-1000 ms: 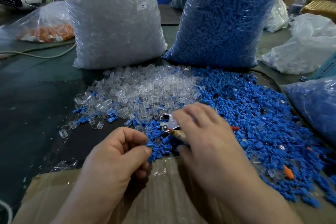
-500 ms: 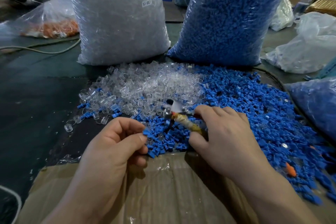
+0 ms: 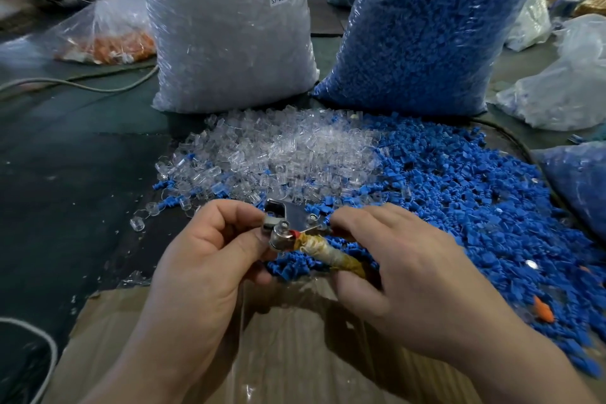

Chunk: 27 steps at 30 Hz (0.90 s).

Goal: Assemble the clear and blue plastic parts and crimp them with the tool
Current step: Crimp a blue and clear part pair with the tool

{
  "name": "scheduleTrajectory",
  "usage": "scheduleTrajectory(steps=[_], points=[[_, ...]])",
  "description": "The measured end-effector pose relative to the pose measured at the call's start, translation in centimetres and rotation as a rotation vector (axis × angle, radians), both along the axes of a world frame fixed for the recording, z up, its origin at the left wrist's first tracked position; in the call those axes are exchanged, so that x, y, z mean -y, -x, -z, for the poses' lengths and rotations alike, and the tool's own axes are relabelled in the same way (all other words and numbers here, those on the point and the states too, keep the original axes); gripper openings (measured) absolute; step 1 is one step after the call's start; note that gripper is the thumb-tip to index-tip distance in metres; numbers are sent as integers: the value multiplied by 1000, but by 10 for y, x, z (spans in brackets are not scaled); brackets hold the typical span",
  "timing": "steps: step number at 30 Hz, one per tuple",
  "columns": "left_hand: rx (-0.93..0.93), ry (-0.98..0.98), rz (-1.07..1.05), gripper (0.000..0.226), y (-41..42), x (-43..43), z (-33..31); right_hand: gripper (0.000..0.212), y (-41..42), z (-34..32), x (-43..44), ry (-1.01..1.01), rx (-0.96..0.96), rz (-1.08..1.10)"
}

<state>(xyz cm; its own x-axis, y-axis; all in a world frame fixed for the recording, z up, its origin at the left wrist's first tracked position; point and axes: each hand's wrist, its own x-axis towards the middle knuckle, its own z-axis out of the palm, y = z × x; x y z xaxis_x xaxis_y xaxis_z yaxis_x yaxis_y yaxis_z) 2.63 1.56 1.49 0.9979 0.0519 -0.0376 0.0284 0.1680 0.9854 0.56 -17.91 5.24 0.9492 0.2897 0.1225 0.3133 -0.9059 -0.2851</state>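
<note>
A small metal crimping tool (image 3: 295, 223) with a tape-wrapped handle (image 3: 331, 254) hangs above the near edge of the parts. My right hand (image 3: 403, 269) grips its handles. My left hand (image 3: 210, 259) is at the tool's metal head, thumb and fingers pinched against it; any part between them is hidden. Behind the hands lie a heap of clear plastic parts (image 3: 278, 154) and a wider spread of blue plastic parts (image 3: 465, 193).
A big bag of clear parts (image 3: 229, 26) and a big bag of blue parts (image 3: 423, 29) stand behind the heaps. A bag with orange pieces (image 3: 108, 39) lies far left, more bags right. Cardboard (image 3: 295, 354) covers the near table; a cable (image 3: 82, 84) runs at left.
My right hand lifted the tool off the blue heap and brought it left. My left hand rose from its pinch near the parts and now meets the tool's head.
</note>
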Motion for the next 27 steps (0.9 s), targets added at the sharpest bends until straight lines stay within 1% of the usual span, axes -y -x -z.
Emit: scheduleTrajectory(steps=[3,5,6,9,13,17,19,21,22,24,27], points=[[-1,11,4,16,1,0,-1,58,0,1,3,-11,-38,-16],[0,9,11,25,1,0,-1,58,0,1,5,-19,-39,-25],[3,15,15,26,1,0,-2,57,-1,1,5,-19,-41,-27],[19,25,54,18,2,0,-5,53,-3,2,5,15,-16,-36],[52,6,71,17,3,-2,-2,57,-4,1,5,-1,2,-22],[81,-36,60,16,2,-7,2,48,-4,0,1,-11,18,-13],[88,-75,44,15,3,-8,1,47,-4,0,1,-25,22,-5],[102,-164,9,17,2,-6,1,51,-3,1,4,-33,10,22],[107,-225,-15,24,2,-6,2,52,-3,3,6,-20,21,43],[70,-304,-61,32,1,-5,3,56,-6,6,10,41,60,103],[-59,-297,-44,33,0,-2,1,63,-16,11,16,142,61,218]])
